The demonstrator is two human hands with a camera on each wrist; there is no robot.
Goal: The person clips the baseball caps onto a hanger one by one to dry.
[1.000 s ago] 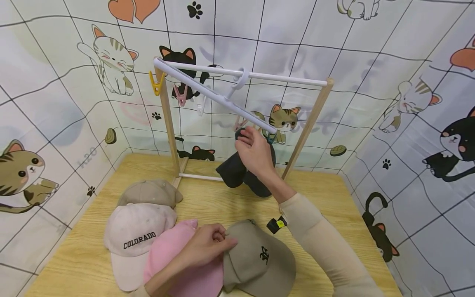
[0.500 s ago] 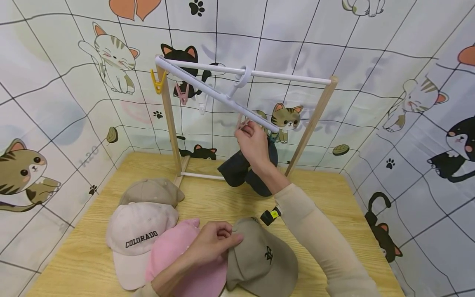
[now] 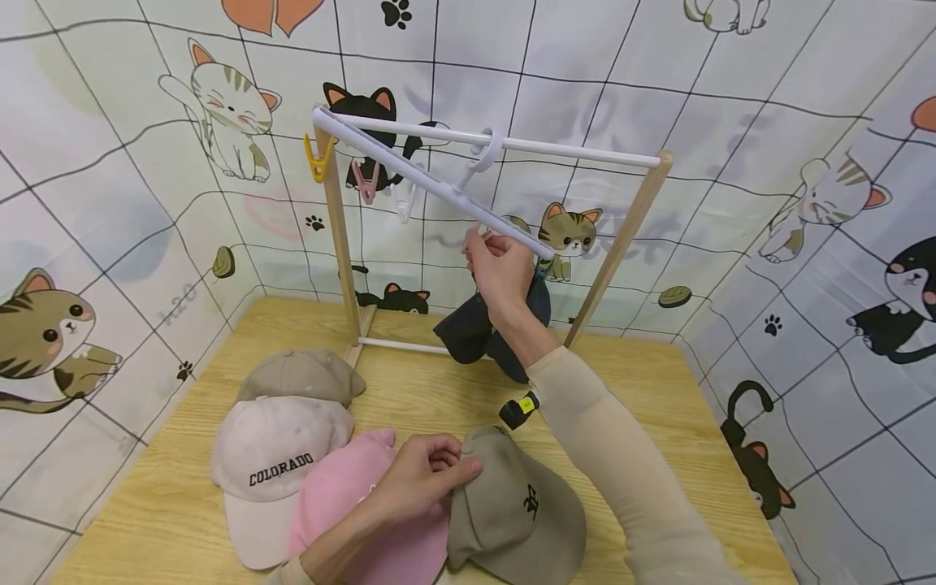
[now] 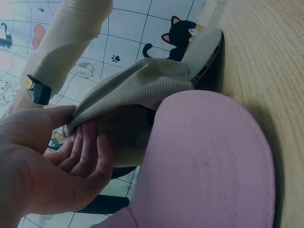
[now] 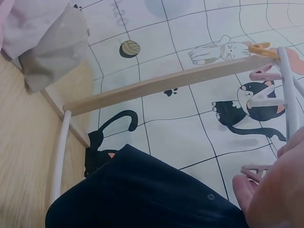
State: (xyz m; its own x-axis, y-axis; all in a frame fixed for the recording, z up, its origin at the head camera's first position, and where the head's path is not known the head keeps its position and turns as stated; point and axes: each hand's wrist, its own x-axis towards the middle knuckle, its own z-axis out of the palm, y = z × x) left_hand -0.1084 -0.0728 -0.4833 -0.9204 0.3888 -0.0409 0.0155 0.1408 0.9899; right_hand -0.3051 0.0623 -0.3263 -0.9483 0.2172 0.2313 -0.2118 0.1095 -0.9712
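My left hand pinches the back edge of an olive-khaki baseball cap, which stands tilted on the table beside a pink cap. In the left wrist view, thumb and fingers grip the khaki cap's fabric. Up at the white hanger, my right hand pinches a pale pink clothespin, mostly hidden in the head view. A dark navy cap hangs below the hanger's right end, near a teal clothespin, partly behind my right hand.
The hanger hooks over the white rod of a wooden-legged rack. Yellow, pink and white clothespins hang on its left half. A COLORADO cap and a beige cap lie at the left of the table.
My right hand has moved slightly up and turned at the pale pink clothespin, which it now covers in the head view. The left hand keeps its pinch on the khaki cap.
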